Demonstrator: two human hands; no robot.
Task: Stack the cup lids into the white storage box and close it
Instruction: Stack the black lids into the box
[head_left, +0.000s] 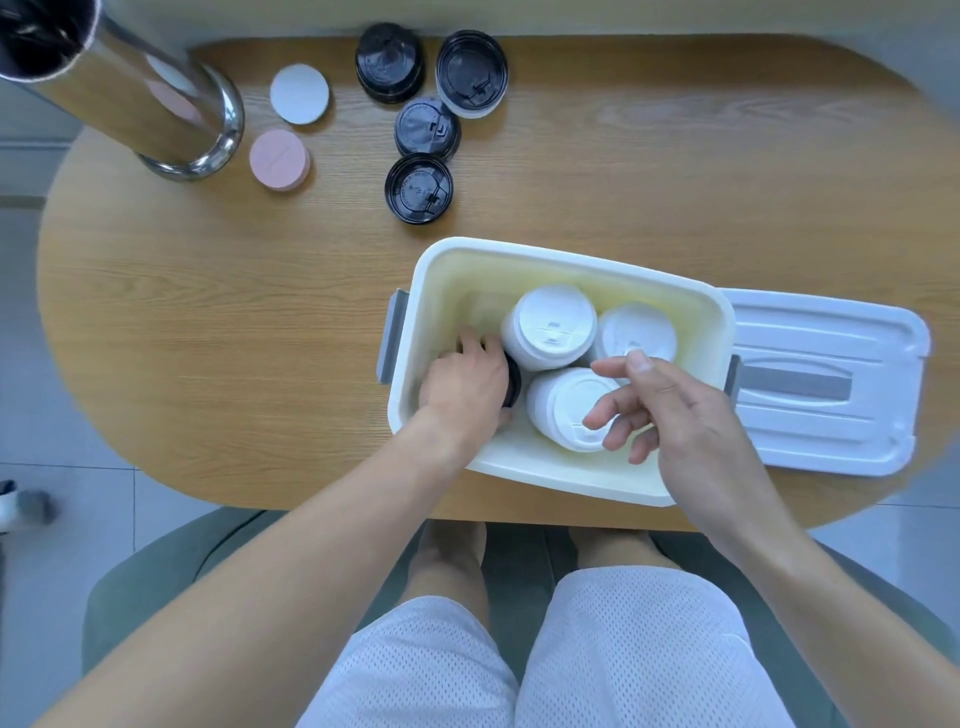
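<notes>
The white storage box (530, 260) stands open on the wooden table, near its front edge. Inside are three stacks of white cup lids (550, 325). My left hand (465, 382) reaches into the box's left end and grips a stack of black lids (513, 384), mostly hidden under the hand. My right hand (670, 410) hovers over the nearest white stack (558, 410) with fingers loosely spread, holding nothing. The box's white lid (826, 384) lies flat to the right of the box. Several stacks of black lids (418, 189) remain at the table's back.
A tall metal cylinder (124, 88) stands at the back left. Beside it lie a white disc (300, 93) and a pink disc (279, 159). My knees and a green chair (156, 561) are below the table's front edge.
</notes>
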